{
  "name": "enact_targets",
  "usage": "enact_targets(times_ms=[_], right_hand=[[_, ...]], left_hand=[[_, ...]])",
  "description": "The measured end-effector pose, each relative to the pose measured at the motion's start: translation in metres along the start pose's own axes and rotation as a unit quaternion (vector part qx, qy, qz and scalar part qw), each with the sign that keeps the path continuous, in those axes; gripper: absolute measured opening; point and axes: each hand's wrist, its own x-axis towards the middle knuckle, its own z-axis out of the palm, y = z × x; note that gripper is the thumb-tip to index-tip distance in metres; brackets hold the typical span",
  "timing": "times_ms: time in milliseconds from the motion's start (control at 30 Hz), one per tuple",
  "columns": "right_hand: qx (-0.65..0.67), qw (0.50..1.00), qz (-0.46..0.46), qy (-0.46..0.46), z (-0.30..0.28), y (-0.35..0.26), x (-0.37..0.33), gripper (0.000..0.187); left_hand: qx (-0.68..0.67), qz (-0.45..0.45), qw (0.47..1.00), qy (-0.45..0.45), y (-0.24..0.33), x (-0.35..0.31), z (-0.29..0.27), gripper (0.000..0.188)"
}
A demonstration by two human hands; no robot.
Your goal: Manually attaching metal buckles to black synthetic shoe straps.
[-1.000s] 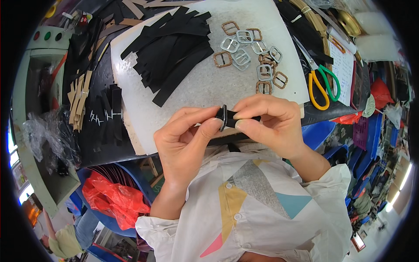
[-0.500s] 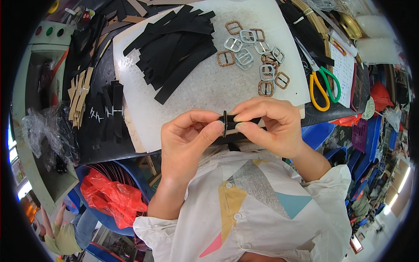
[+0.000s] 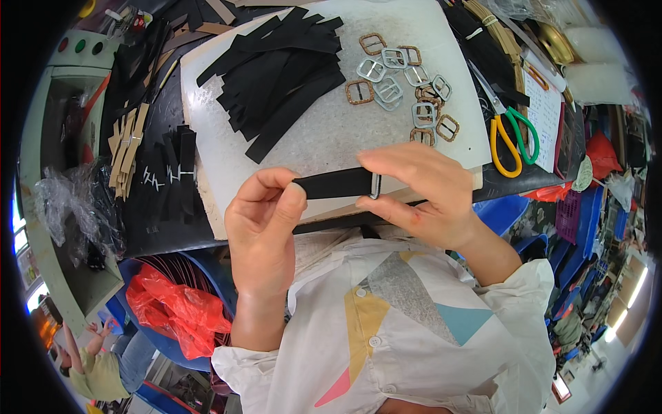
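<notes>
My left hand (image 3: 261,231) pinches one end of a short black strap (image 3: 334,184) between thumb and fingertips. The strap stretches to the right, level, in front of my shirt. At its other end sits a grey-edged buckle (image 3: 375,185), seen nearly edge-on. My right hand (image 3: 434,196) grips that buckle, thumb below and fingers above. Beyond my hands lies a pale board (image 3: 321,145). A heap of black straps (image 3: 283,76) covers its left part, and several loose buckles (image 3: 388,90), light blue and speckled brown, lie on its right.
Scissors (image 3: 509,141) with yellow and green handles lie right of the board, beside a written sheet (image 3: 541,114). Bundles of tan strips (image 3: 128,152) and black strips (image 3: 181,172) rest at left. A blue tub (image 3: 186,348) with a red plastic bag (image 3: 176,303) stands below the table's left edge.
My left hand has drawn leftward, and a longer stretch of strap now shows between my hands. The buckle, previously by my left fingertips, is now held in my right hand.
</notes>
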Motion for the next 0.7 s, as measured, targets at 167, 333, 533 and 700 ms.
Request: enact_targets(times_ms=[167, 333, 533, 700], right_hand=[[0.276, 0.931, 0.237, -0.026, 0.002, -0.006, 0.002, 0.038], [0.449, 0.858, 0.24, -0.062, 0.002, 0.004, 0.0, 0.037], [0.416, 0.867, 0.273, -0.036, 0.004, -0.003, -0.003, 0.033], [0.341, 0.875, 0.344, 0.003, 0.001, -0.014, 0.001, 0.017]], left_hand=[[-0.059, -0.001, 0.998, 0.022, 0.012, -0.002, 0.015, 0.026], [-0.069, -0.133, 0.987, -0.058, 0.011, -0.002, 0.01, 0.075], [0.068, -0.059, 0.995, 0.041, 0.005, -0.006, 0.028, 0.021], [0.085, -0.042, 0.994, 0.045, 0.002, -0.008, 0.027, 0.022]])
